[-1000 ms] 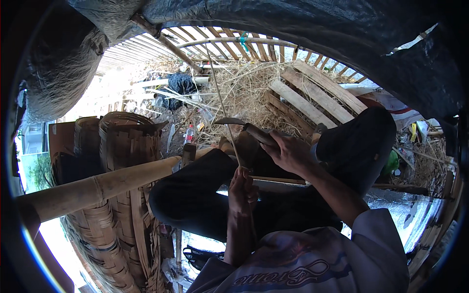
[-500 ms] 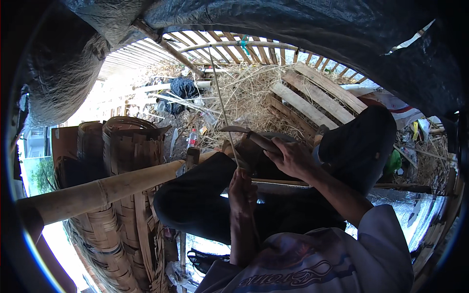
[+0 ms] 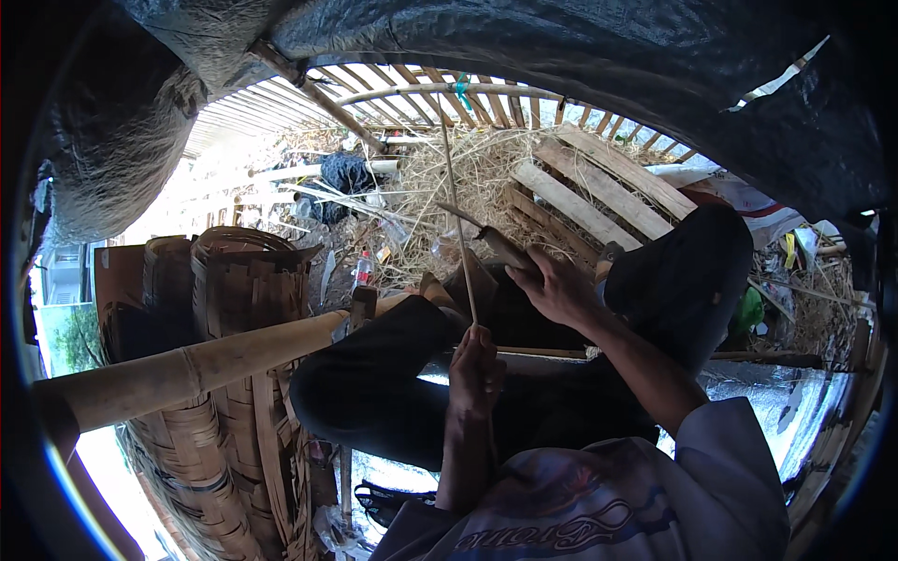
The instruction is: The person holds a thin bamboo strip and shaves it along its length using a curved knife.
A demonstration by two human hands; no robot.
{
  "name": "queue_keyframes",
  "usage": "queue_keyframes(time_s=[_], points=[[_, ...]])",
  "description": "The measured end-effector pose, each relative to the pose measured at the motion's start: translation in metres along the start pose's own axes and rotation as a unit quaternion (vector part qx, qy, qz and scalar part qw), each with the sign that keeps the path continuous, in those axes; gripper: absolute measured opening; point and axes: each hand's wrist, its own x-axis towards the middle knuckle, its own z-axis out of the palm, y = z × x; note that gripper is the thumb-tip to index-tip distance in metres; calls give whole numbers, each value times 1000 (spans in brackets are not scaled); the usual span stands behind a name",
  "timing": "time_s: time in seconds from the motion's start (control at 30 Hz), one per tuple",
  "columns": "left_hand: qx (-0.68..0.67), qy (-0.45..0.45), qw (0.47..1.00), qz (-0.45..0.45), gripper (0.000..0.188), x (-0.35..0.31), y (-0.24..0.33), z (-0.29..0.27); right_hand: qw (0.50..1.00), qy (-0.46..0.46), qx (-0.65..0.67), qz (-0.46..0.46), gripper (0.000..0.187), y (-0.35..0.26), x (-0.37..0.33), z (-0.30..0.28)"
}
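Note:
My left hand [image 3: 475,371] is closed round the lower end of a long thin bamboo strip [image 3: 456,201], which stands up and away from me over my lap. In my right hand [image 3: 559,292] is a knife [image 3: 506,249], gripped by its thick wooden handle. Its short curved blade [image 3: 460,214] points up and left and crosses the strip in view. Whether the edge touches the strip, I cannot tell. My crossed legs in dark trousers [image 3: 379,374] lie under both hands.
A thick bamboo pole [image 3: 196,369] runs in from the left beside my knee. Rolled woven bamboo mats [image 3: 248,290] stand behind it. Ahead are wooden planks [image 3: 575,206] on straw [image 3: 449,178], and a small bottle [image 3: 364,268]. A slatted bamboo fence [image 3: 496,103] and dark sheeting [image 3: 580,47] bound the far side.
The strip has swung from leaning left to nearly upright, its far tip shifting right. My knife has tilted, its blade now angled more up and left. Both hands keep their holds.

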Motion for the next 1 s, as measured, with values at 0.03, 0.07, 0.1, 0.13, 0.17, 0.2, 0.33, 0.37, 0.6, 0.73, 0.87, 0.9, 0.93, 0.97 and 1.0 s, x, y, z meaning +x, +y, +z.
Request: queue_keyframes(time_s=[0.03, 0.07, 0.1, 0.13, 0.17, 0.2, 0.33, 0.37, 0.6, 0.73, 0.87, 0.9, 0.93, 0.97, 1.0], points=[[-1, 0, 1000, -6, 22, -4, -5, -1, 999, 2, 21, 29, 39, 5, 6, 1], [-8, -14, 1000, -15, 22, -4, -7, -2, 999, 23, 18, 22, 39, 10, 18, 2], [-15, -27, 999, -25, 22, -4, -9, -2, 999, 25, 16, 25, 39, 13, 20, 1], [-15, -29, 999, -25, 22, -4, -8, -2, 999, 18, 7, 37, 39, 10, 23, -2], [-6, -14, 1000, -23, 22, -3, -7, -3, 999, 11, -1, 50, 39, 9, 25, -3], [2, 1, 1000, -21, 22, -3, -5, -4, 999, 12, -2, 50, 39, 9, 20, -2], [-12, -10, 1000, -21, 21, -4, -3, -1, 999, -4, -10, 47, 36, 15, 10, 5], [-5, -15, 1000, -24, 21, -5, -5, -1, 999, 6, -3, 44, 36, 17, 12, 5], [-2, -35, 999, -39, 22, -2, -7, -2, 998, 63, 17, 11, 36, 31, 27, 9], [11, -20, 999, -41, 22, -4, -11, 3, 998, 50, -6, 42, 37, 33, 34, 5], [-4, -30, 998, -62, 24, -9, -20, -1, 996, 84, -3, 40, 36, 37, 44, 0], [-12, -43, 997, -66, 24, -10, -21, -3, 995, 86, -4, 41, 36, 38, 43, 1], [-11, -45, 997, -68, 24, -11, -21, -2, 995, 80, -7, 53, 36, 38, 41, 2], [-7, -37, 997, -63, 24, -12, -20, -2, 995, 73, -11, 64, 36, 39, 41, 3], [-3, -28, 998, -58, 24, -13, -19, -2, 995, 75, -12, 66, 36, 39, 42, 2]])
